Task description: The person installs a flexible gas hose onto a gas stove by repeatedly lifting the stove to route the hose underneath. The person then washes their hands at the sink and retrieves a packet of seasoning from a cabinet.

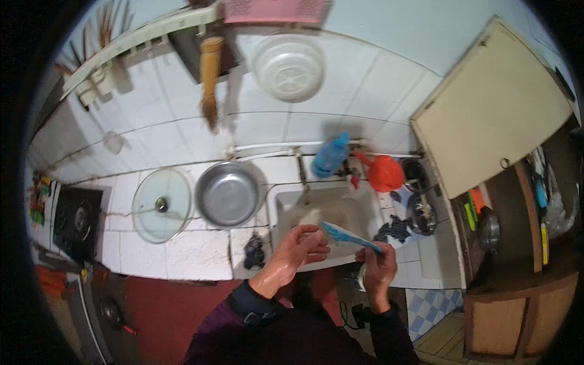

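Over the front of the sink (277,204), my right hand (378,267) grips one end of a flat, narrow blue-and-white piece (350,236). It slants up and left toward my other hand; I cannot make out whether it is a packet or a blade. My left hand (298,248) is just left of its far end, wet, with its fingers stretched and slightly curved and nothing visible in them. A metal tap (302,173) hangs over the basin. Behind the basin stands a blue plastic bottle (330,157), with a red-orange dipper (385,173) to its right.
Left of the sink are a grey metal bowl (227,194) and a glass lid (162,204). Dark crumpled cloths (254,251) lie on both sides. A brush (210,73) and a white colander (289,68) hang on the wall. An open cabinet door (496,109) juts out at right.
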Tool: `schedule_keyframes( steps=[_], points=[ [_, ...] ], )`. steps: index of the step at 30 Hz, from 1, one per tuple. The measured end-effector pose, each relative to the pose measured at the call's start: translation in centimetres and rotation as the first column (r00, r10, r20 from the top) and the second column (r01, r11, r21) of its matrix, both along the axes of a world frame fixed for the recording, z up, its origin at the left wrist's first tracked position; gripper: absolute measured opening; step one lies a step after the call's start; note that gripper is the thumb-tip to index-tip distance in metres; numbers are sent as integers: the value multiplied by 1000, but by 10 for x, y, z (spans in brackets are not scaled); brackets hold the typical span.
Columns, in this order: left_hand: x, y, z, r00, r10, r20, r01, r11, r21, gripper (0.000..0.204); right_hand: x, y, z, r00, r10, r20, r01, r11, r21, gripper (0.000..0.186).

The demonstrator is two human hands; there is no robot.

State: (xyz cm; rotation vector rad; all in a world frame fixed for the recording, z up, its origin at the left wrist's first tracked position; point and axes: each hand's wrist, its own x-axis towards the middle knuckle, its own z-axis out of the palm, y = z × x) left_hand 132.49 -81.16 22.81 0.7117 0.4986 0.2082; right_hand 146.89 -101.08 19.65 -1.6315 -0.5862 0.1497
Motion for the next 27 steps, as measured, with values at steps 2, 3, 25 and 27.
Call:
schedule_keyframes(
  steps=[2, 3, 25, 27],
  points=[
    [-27, 16, 0, 993, 92, -68, -88, 995, 51, 41, -27, 39, -15, 988, 149, -28, -148, 988, 33, 9],
    [-40, 27, -2, 984, 122, -127, -116, 992, 53, 38, -37, 56, -21, 978, 204, 37, -205, 979, 16, 11],
    [-135, 41, -89, 774, 604, -191, -581, 797, 165, 13, -94, 137, -38, 343, 753, -562, -877, 472, 96, 42],
    [-128, 37, -102, 783, 585, -210, -562, 811, 164, 12, -83, 138, -33, 346, 636, -689, -918, 381, -109, 44]
  ],
)
